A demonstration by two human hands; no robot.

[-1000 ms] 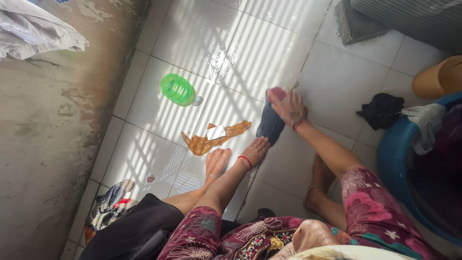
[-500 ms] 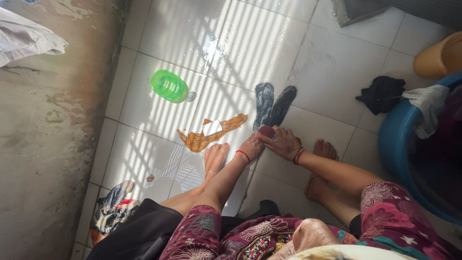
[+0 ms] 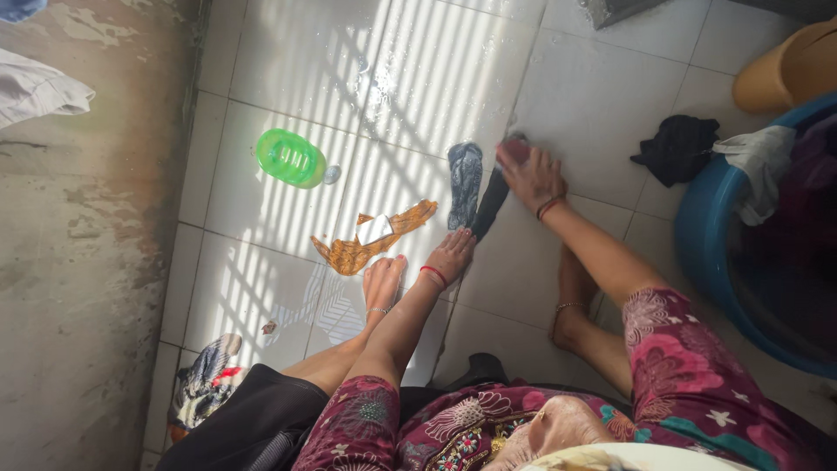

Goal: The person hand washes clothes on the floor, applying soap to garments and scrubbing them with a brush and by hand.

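My right hand (image 3: 534,177) presses down on the far end of a dark sock (image 3: 493,199) that lies stretched along the wet white tiled floor (image 3: 602,113). Its fingers are curled together over a reddish, rounded lump (image 3: 516,151), a bar of soap by the look of it, which shows just past my fingertips. A red and dark band sits on that wrist.

My left hand (image 3: 451,255) lies flat with its fingers together and straight, the tips holding down the near end of the same sock. It wears a red thread at the wrist.

The sock is soaked, dark grey to black, long and narrow, and runs from my left fingertips up to my right palm. Just beside it on the left lies a second sock (image 3: 465,181), greyer, with a mottled sheen, touching or nearly touching the first.

Left of my left hand lies a crumpled orange patterned cloth (image 3: 353,253) with a small white block (image 3: 376,229) on it. Farther left sits a green soap dish (image 3: 290,158) in the striped sunlight. A blue tub (image 3: 711,253) with laundry hanging over its rim stands to the right, and a black cloth (image 3: 676,148) lies on the tiles near it.
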